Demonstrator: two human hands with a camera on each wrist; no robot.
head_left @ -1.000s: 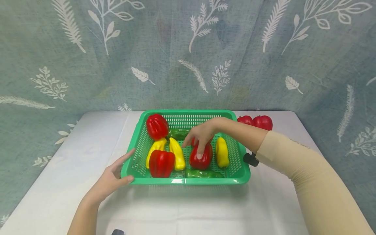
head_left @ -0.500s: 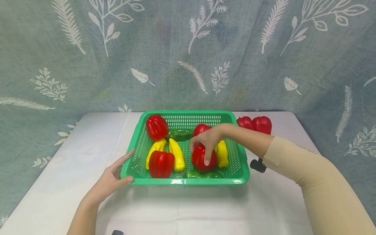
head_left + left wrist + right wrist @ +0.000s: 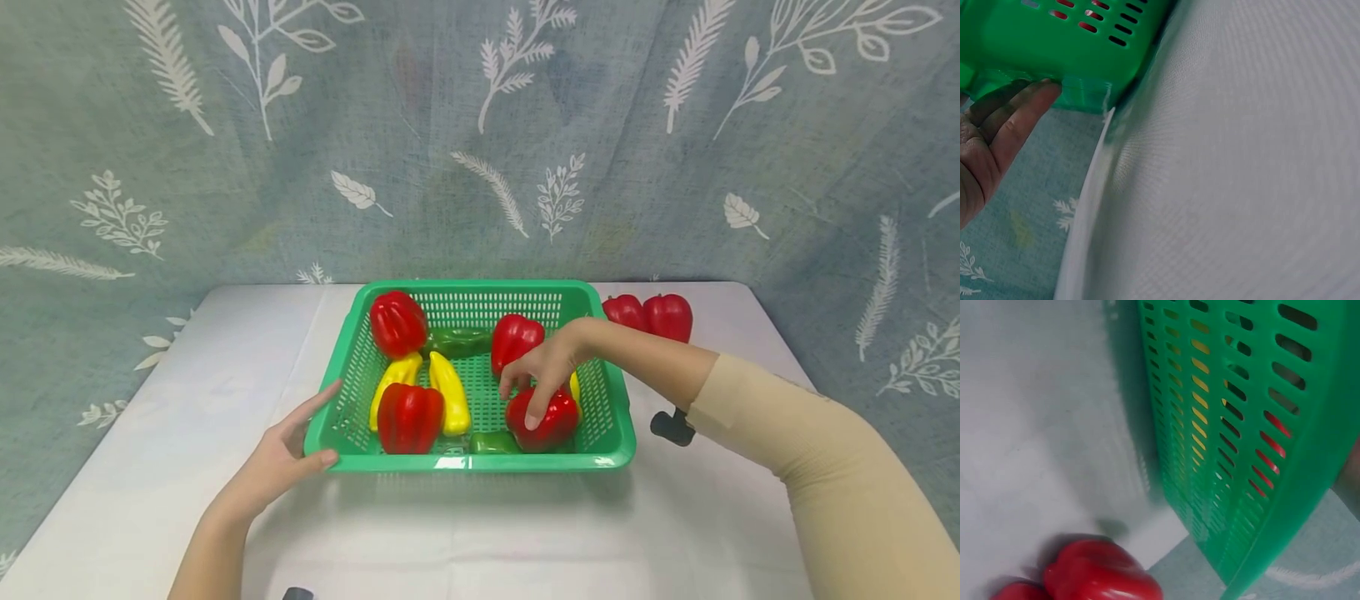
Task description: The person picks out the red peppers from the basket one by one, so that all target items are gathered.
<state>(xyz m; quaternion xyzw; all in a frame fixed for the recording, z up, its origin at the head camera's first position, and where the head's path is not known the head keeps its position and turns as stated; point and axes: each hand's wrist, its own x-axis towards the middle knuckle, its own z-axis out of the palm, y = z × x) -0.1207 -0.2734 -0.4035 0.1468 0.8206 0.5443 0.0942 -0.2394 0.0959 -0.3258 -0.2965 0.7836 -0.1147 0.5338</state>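
My right hand [image 3: 551,367] grips a red bell pepper [image 3: 551,425] at the front right of the green basket [image 3: 480,463]. That pepper covers parts of a yellow pepper [image 3: 575,390] and a green pepper [image 3: 493,442]. Just behind it sits another red bell pepper [image 3: 516,340]. At the basket's left end my left hand [image 3: 277,462] touches the side wall, its thumb by the front rim. The left wrist view shows the fingers [image 3: 1025,119] stretched out against the basket [image 3: 1054,50].
On the basket's left are two red bell peppers, one at the back [image 3: 397,325] and one in front [image 3: 410,419], with yellow peppers [image 3: 450,396] beside them. A green pepper [image 3: 453,342] lies along the back. Outside, two red peppers [image 3: 668,317] lie on the white table [image 3: 450,533].
My right hand has carried the red bell pepper to the right and slightly forward, over the yellow and green peppers, uncovering the red one behind. The left hand stays put.
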